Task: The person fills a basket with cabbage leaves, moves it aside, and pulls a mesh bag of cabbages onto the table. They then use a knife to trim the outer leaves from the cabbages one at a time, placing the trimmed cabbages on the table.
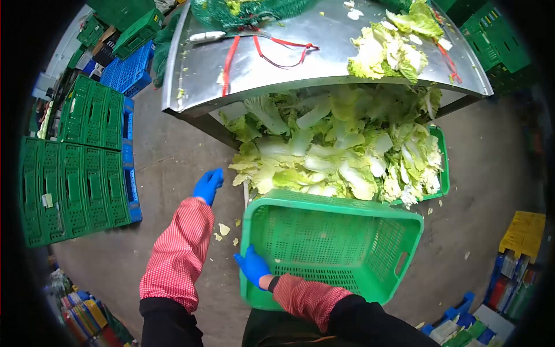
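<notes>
My left hand [208,185], in a blue glove, is over the floor to the left of the green crate, its fingers curled together and nothing visible in them. My right hand [253,266], also blue-gloved, is at the left side of the empty green crate [332,207], with thumb and fingers apart across its edge. Beyond the crate, a large heap of cabbage leaves [324,159] lies under the metal table [277,72]. More leaves fill a second green crate [444,162] at the right.
On the table are a knife [207,37], red straps [231,63], a green net [245,13] and loose leaves [384,52]. Stacked green crates [75,191] stand at the left on blue pallets [132,179]. Leaf scraps [224,229] dot the floor.
</notes>
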Tool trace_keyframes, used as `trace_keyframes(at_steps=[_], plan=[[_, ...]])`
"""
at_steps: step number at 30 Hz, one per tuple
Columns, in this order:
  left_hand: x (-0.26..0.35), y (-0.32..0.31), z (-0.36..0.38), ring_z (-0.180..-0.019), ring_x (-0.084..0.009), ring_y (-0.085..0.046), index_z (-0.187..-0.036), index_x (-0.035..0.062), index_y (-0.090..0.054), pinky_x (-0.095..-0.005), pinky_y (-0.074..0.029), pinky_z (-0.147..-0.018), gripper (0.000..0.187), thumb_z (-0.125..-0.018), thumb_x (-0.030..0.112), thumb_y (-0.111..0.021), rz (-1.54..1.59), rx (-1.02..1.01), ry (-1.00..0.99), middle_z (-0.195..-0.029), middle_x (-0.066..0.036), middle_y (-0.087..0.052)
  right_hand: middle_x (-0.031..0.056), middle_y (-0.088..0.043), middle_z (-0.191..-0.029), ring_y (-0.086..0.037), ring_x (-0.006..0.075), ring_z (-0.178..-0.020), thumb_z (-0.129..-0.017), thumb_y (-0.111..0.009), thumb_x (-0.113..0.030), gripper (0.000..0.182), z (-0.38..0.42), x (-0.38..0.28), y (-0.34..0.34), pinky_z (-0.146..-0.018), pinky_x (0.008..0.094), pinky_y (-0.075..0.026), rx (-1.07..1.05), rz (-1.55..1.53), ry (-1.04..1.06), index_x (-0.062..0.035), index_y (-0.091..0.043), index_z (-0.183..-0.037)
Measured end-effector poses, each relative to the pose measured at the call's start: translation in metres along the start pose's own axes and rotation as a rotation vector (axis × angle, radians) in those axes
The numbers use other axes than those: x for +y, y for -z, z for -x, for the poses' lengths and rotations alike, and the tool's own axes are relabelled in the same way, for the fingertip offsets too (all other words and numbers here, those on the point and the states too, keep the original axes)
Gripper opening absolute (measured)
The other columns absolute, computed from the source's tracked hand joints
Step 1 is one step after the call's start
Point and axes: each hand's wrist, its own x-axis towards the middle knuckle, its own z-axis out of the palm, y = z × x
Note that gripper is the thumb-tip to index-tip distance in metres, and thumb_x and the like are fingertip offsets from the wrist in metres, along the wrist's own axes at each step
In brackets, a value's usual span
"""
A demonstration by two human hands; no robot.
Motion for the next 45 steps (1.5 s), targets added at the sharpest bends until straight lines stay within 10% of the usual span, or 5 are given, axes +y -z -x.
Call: trace_keyframes(at_steps=[6,9,13,18,45], plan=[[-0.022,-0.118,-0.134,-0.105,-0.0271,-0.059,-0.13,-0.0022,-0.048,-0.035,-0.045,-0.092,0.079,-0.081,0.058,-0.062,-0.314,-0.099,-0.117,-0.119,-0.018,-0.059,0.0201,-0.063,-0.104,-0.062,0.0391,-0.09,-0.093,-0.049,-0.039,0.041,0.024,-0.009,0.14,-0.082,0.0453,-0.048,-0.561,0.096,0.463,-0.0034,-0.055,-0.111],[0.007,-0.159,-0.154,-0.127,-0.0294,-0.043,-0.141,-0.0029,-0.033,-0.0354,-0.033,-0.106,0.083,-0.086,0.056,-0.055,-0.535,-0.06,0.002,-0.136,-0.021,-0.045,0.0129,-0.064,-0.105,-0.064,0.0296,-0.089,-0.092,-0.053,-0.02,0.024,0.026,0.01,0.283,-0.08,0.0379,-0.05,-0.019,-0.175,0.759,-0.0098,-0.064,-0.111],[-0.055,-0.174,-0.273,-0.136,-0.0308,-0.029,-0.145,-0.0023,-0.021,-0.0364,-0.024,-0.111,0.094,-0.084,0.059,-0.057,-0.162,-0.11,-0.025,-0.145,-0.023,-0.033,0.0079,-0.065,-0.095,-0.057,0.0112,-0.072,-0.096,-0.051,-0.017,0.019,-0.014,0.013,0.453,-0.068,0.0243,-0.047,0.516,-0.185,0.361,-0.0008,-0.059,-0.099],[-0.031,-0.205,-0.242,-0.142,-0.0346,-0.012,-0.148,-0.0008,-0.006,-0.0391,-0.012,-0.115,0.124,-0.067,0.076,-0.06,-0.196,0.037,0.036,-0.154,-0.019,-0.015,0.0222,-0.056,-0.124,-0.056,0.0334,-0.112,-0.082,-0.056,-0.062,0.079,-0.137,0.135,0.566,-0.095,0.0384,-0.043,0.64,0.445,-0.148,0.0009,-0.046,-0.129],[-0.047,-0.336,-0.138,-0.107,-0.0259,-0.054,-0.131,0.0047,-0.037,-0.0367,-0.044,-0.092,0.065,-0.086,0.047,-0.056,0.466,-0.171,0.206,-0.117,-0.015,-0.054,0.0122,-0.044,-0.139,-0.043,0.0252,-0.122,-0.091,-0.039,-0.061,0.068,-0.221,0.134,0.36,-0.099,0.0343,-0.037,-0.136,-0.53,-0.279,-0.0143,-0.039,-0.141]])
